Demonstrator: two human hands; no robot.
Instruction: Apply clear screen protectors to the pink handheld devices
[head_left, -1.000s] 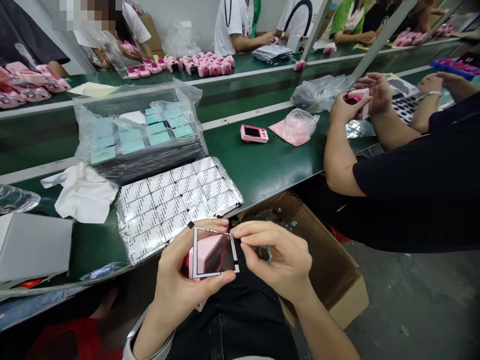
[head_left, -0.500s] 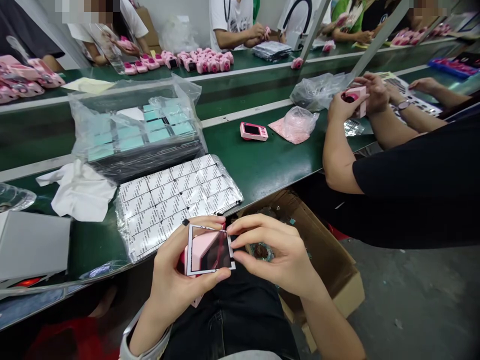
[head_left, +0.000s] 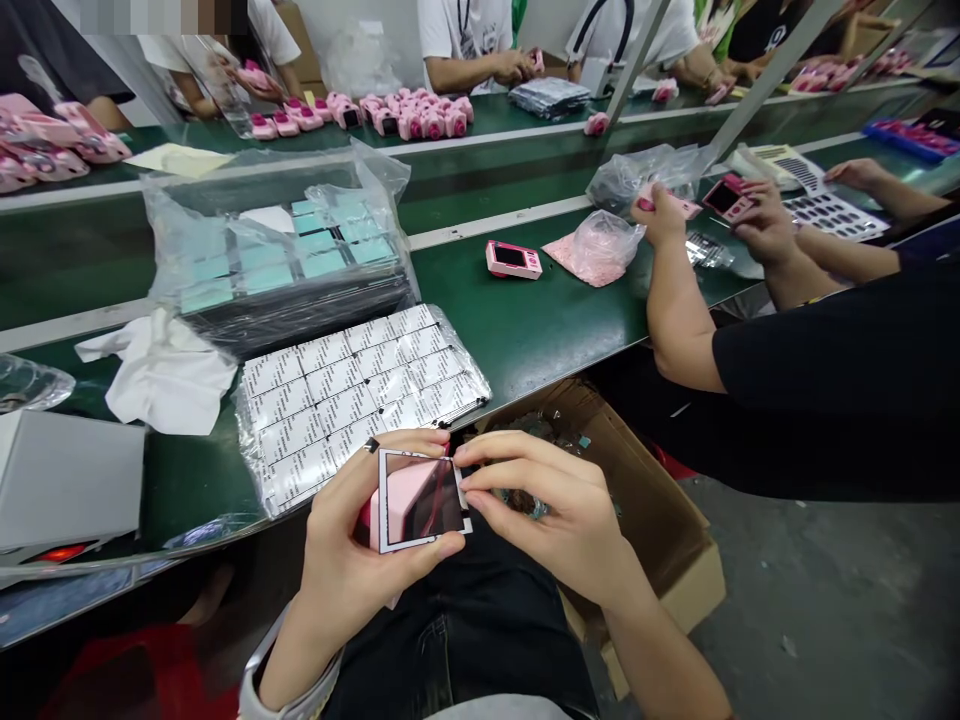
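The left hand (head_left: 345,545) wraps around a pink device (head_left: 375,525) above the lap, near the edge of the green bench (head_left: 525,350); the grip is closed on the body, with the thumb along the lower border of a framed panel (head_left: 424,505). The panel, dark-tinted and white-edged, faces the viewer in front of the device and conceals most of it; whether the two are in contact cannot be determined. Pink within the panel may be seen through it or reflected in it. The right hand (head_left: 559,510) is set with a narrow finger spacing, tips at the panel's right border; the contact surfaces are obscured, so a firm pinch cannot be confirmed. A small black tab (head_left: 371,446) lies against the left index finger; its attachment is unclear. Beyond the left hand, a wrapped stack of printed white sheets (head_left: 360,400) rests on the bench; its print is too small to read. Below the right hand, a carton (head_left: 679,590) is partly covered by that hand and forearm, and the scraps inside are indistinct. A grey box (head_left: 67,480) is cut off at the left side of the view.
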